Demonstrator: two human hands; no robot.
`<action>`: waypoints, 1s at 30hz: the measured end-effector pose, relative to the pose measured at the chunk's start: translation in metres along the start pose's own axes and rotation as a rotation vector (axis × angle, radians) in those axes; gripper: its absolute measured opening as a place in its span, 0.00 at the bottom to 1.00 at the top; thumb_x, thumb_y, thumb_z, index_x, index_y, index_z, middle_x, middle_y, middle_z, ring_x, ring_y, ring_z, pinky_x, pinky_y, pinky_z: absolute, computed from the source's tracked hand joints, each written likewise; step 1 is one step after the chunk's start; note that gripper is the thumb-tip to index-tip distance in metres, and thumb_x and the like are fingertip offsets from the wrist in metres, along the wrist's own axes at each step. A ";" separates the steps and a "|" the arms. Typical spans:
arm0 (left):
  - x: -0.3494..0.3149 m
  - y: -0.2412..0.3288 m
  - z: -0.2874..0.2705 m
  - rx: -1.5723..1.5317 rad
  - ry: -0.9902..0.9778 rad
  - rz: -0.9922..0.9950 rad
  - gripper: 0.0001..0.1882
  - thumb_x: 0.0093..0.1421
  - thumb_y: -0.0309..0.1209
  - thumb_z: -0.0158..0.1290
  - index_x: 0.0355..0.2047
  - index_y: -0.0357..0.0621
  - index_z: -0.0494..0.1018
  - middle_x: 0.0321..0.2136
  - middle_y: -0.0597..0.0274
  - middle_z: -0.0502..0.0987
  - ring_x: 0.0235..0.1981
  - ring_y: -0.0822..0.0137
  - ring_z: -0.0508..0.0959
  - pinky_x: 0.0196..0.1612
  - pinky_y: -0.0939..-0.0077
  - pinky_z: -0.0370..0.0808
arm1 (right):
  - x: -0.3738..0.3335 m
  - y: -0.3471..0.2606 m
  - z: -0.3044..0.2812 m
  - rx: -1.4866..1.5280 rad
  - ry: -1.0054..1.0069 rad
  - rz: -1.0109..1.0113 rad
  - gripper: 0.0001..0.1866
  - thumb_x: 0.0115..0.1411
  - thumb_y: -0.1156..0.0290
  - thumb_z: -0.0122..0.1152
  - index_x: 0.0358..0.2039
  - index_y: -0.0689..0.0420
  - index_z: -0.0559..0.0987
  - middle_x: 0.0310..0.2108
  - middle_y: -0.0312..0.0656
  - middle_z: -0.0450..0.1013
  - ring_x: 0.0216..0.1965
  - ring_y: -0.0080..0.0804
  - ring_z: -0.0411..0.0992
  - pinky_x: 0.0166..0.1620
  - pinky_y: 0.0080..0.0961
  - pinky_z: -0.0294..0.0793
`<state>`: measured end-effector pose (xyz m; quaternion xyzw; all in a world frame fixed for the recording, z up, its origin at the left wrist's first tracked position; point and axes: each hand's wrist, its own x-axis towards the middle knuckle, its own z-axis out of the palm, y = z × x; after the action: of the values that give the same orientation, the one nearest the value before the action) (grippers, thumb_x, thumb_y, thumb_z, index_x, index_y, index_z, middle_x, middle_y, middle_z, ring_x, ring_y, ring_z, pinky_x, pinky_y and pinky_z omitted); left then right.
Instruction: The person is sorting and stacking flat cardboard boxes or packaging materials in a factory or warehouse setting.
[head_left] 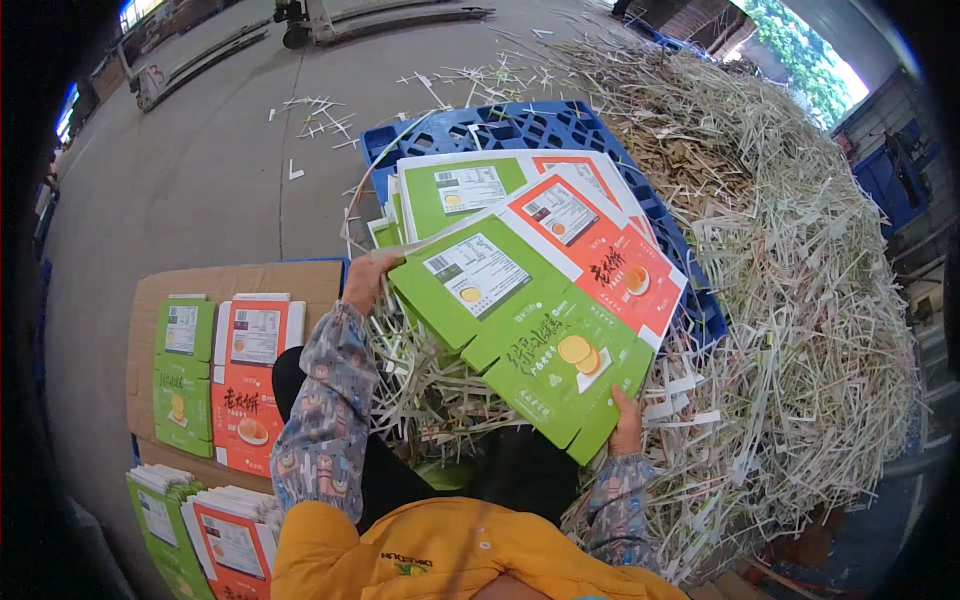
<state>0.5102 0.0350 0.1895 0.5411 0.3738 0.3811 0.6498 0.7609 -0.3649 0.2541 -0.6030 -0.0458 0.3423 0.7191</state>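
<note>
Printed card sheet [545, 310], green and orange panels, pinched at both ends: left hand [368, 282] closed on its left corner, right hand [626, 424] gripping the lower right edge, thumb on top, other fingers hidden beneath. Can't tell if it's one layer or several. Sheet sits tilted in front of the torso, lower end over the lap, far end over a sheet stack [455, 185]. Probably light, thin, fairly stiff but likely to bow across its width; smooth face may slip, notched edges look easy to crease. Best hold: opposite edges, near corners, as now. Left arm reaches forward, patterned left sleeve [330, 400] running up to the wrist; right arm is lower, closer to the body, right sleeve [620, 510] short in view. Farther out: blue pallet [560, 120] under the stack, big heap of paper strips [800, 300] to the right, more strips by the knees. On the left, cardboard [320, 278] carrying green piles [185, 360] and orange piles [255, 400]. Pallet truck [310, 30] at far top, on grey floor [200, 200].
</note>
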 end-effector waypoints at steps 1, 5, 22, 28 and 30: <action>0.007 -0.001 -0.014 0.004 0.009 0.012 0.14 0.52 0.37 0.49 0.23 0.35 0.73 0.15 0.65 0.72 0.14 0.73 0.69 0.16 0.79 0.63 | -0.001 -0.004 0.004 0.005 -0.014 -0.003 0.15 0.54 0.65 0.51 0.38 0.63 0.70 0.33 0.39 0.70 0.30 0.27 0.70 0.33 0.22 0.70; 0.037 0.006 -0.060 -0.404 0.034 -0.382 0.10 0.53 0.34 0.48 0.25 0.37 0.68 0.16 0.65 0.70 0.13 0.75 0.68 0.15 0.80 0.64 | -0.011 -0.022 -0.013 0.056 -0.070 0.144 0.19 0.55 0.63 0.49 0.41 0.64 0.68 0.36 0.43 0.70 0.32 0.32 0.70 0.35 0.25 0.71; -0.022 0.044 -0.042 1.088 0.405 0.740 0.19 0.43 0.32 0.55 0.37 0.43 0.68 0.32 0.52 0.70 0.37 0.53 0.68 0.40 0.63 0.64 | -0.007 0.002 -0.015 0.197 -0.241 0.193 0.21 0.57 0.59 0.46 0.47 0.59 0.65 0.41 0.43 0.67 0.38 0.33 0.69 0.40 0.26 0.70; -0.091 0.021 -0.015 0.671 0.360 0.282 0.15 0.46 0.35 0.55 0.33 0.40 0.69 0.25 0.59 0.70 0.26 0.65 0.69 0.32 0.75 0.67 | -0.002 0.006 -0.012 0.446 -0.157 0.238 0.22 0.57 0.60 0.45 0.48 0.60 0.63 0.42 0.44 0.66 0.40 0.36 0.67 0.42 0.30 0.69; -0.101 0.002 -0.016 0.374 0.424 0.121 0.15 0.48 0.37 0.54 0.32 0.40 0.69 0.24 0.63 0.70 0.26 0.69 0.68 0.31 0.76 0.66 | -0.005 0.009 -0.003 0.393 -0.149 0.208 0.22 0.57 0.60 0.45 0.48 0.60 0.63 0.42 0.44 0.66 0.41 0.36 0.67 0.43 0.30 0.69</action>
<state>0.4523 -0.0494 0.1971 0.5811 0.5320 0.4482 0.4224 0.7542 -0.3703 0.2467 -0.4258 0.0312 0.4605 0.7783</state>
